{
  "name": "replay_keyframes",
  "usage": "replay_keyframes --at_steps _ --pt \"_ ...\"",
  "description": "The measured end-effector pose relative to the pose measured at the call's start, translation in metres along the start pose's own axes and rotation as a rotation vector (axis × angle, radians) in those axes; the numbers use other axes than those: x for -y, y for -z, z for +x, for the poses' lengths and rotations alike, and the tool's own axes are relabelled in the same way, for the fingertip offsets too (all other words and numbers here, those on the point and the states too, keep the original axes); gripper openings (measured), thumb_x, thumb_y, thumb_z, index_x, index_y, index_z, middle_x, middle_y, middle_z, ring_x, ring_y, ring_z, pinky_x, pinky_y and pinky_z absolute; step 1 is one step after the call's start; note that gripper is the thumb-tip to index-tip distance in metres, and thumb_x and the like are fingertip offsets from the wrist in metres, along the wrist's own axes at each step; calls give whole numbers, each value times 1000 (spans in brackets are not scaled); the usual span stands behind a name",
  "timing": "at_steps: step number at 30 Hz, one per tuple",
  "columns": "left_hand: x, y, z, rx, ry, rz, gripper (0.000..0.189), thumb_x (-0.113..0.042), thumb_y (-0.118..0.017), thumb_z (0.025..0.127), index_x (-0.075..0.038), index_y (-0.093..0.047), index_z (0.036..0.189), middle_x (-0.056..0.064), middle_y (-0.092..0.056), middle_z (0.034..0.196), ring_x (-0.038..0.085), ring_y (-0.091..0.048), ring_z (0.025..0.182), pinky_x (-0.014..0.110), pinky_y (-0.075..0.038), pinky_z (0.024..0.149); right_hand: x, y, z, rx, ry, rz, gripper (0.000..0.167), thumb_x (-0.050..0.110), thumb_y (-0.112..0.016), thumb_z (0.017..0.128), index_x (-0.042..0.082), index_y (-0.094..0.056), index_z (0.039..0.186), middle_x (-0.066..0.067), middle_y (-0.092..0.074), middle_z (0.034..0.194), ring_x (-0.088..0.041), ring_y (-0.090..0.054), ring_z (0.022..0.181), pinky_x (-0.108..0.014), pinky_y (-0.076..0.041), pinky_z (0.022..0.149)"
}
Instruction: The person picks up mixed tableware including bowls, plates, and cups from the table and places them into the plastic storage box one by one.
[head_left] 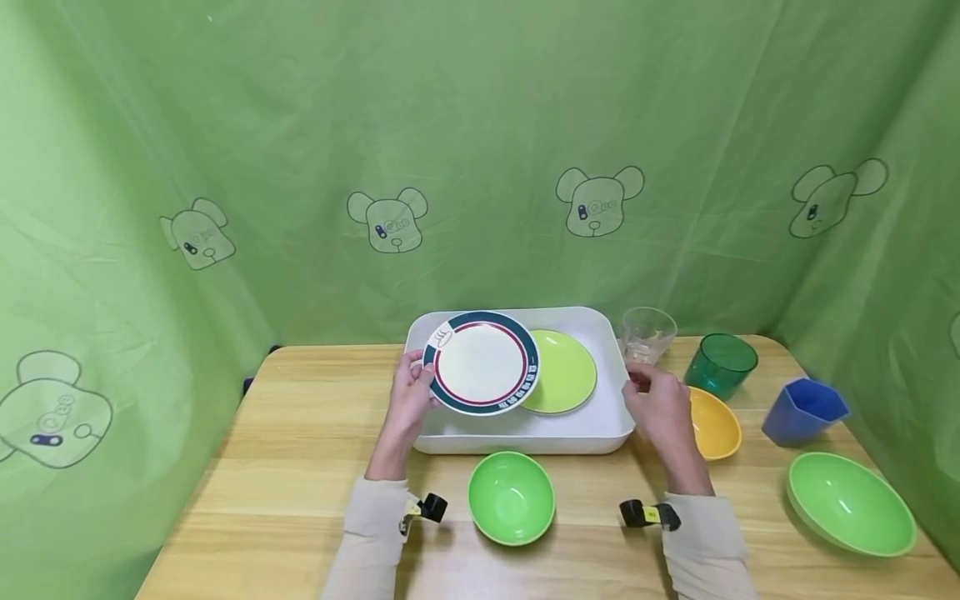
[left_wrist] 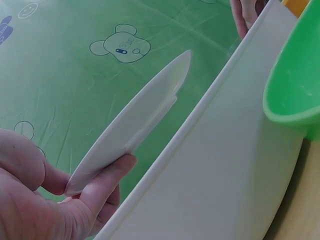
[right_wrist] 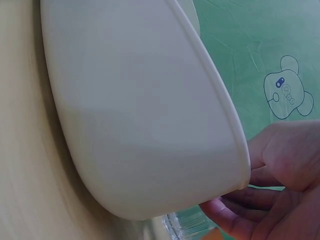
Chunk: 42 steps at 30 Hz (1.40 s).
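Note:
My left hand (head_left: 408, 398) pinches the left edge of a white plate (head_left: 482, 365) with a dark green and red rim. The plate is held tilted above the left half of a white plastic bin (head_left: 517, 444). Inside the bin lies a yellow-green plate (head_left: 567, 379), partly covered from view by the held one. At the bin's right side, my right hand (head_left: 662, 408) grips its rim; in the right wrist view the fingertips (right_wrist: 212, 209) touch the outer wall while the thumb goes behind the edge.
A green bowl (head_left: 512, 500) stands in front of the bin. To the right are a clear glass (head_left: 649, 327), a dark green cup (head_left: 722, 367), an orange bowl (head_left: 714, 425), a blue cup (head_left: 802, 414) and a larger green bowl (head_left: 851, 504). Green curtain (head_left: 480, 125) surrounds the wooden table (head_left: 300, 450).

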<state>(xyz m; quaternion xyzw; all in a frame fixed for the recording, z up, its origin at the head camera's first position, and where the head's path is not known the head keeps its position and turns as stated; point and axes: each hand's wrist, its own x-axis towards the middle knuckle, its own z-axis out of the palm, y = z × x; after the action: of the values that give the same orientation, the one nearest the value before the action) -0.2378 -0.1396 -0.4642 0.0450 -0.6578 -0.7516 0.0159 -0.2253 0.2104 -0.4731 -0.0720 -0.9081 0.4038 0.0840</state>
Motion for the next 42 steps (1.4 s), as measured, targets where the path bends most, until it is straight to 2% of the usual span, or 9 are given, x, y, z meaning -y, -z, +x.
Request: replay_keyframes --at_steps 7,12,19,22,29,32,37,42 --pt "3 -4 -2 3 11 -1 36 -5 -39 109 5 -36 143 24 -61 114 12 -61 73 20 -50 57 1 1 -2 22 -27 27 42 10 -55 102 -6 -57 140 -28 -64 125 -42 -62 110 -51 -59 92" --pt "5 -8 -2 7 15 -1 34 -4 -40 108 4 -37 141 20 -62 109 12 -60 72 19 -50 56 6 3 -3 5 -24 25 42 12 -56 102 -6 -58 140 -30 -62 129 -45 -60 115 -53 -57 94" --pt "4 -13 -5 40 20 -9 33 -4 -40 108 3 -38 141 21 -62 110 13 -61 73 19 -51 57 17 1 -5 -115 110 2 41 4 -58 97 -7 -60 136 -31 -57 137 -50 -58 119 -60 -53 98" --pt "3 -16 -6 59 30 -11 33 -4 -40 108 2 -37 141 20 -61 111 13 -61 74 20 -51 57 22 -2 -7 -129 152 16 39 2 -60 96 -7 -61 134 -31 -57 135 -49 -57 119 -59 -51 101" --pt "3 -23 -9 72 18 -24 32 -4 -40 108 0 -38 140 20 -61 110 14 -62 74 20 -51 56 30 -14 -7 -41 172 163 42 3 -60 99 -5 -57 140 -26 -61 133 -41 -64 118 -44 -55 98" --pt "4 -25 -9 78 12 -24 32 -4 -40 108 0 -38 140 21 -61 112 14 -62 74 20 -51 56 32 -19 -7 -15 171 201 43 6 -61 99 -2 -56 141 -23 -64 131 -38 -66 115 -43 -56 96" --pt "6 -27 -8 84 9 -34 32 -4 -39 108 0 -37 140 23 -60 117 15 -63 78 21 -53 58 36 -24 -9 30 153 223 45 10 -63 100 1 -56 143 -21 -65 130 -36 -67 115 -43 -57 96" --pt "6 -28 -8 90 13 -37 31 -3 -40 108 0 -38 138 22 -58 116 16 -62 77 20 -52 56 39 -26 -11 117 108 353 48 12 -63 101 -3 -51 145 -25 -62 132 -39 -66 116 -33 -60 87"
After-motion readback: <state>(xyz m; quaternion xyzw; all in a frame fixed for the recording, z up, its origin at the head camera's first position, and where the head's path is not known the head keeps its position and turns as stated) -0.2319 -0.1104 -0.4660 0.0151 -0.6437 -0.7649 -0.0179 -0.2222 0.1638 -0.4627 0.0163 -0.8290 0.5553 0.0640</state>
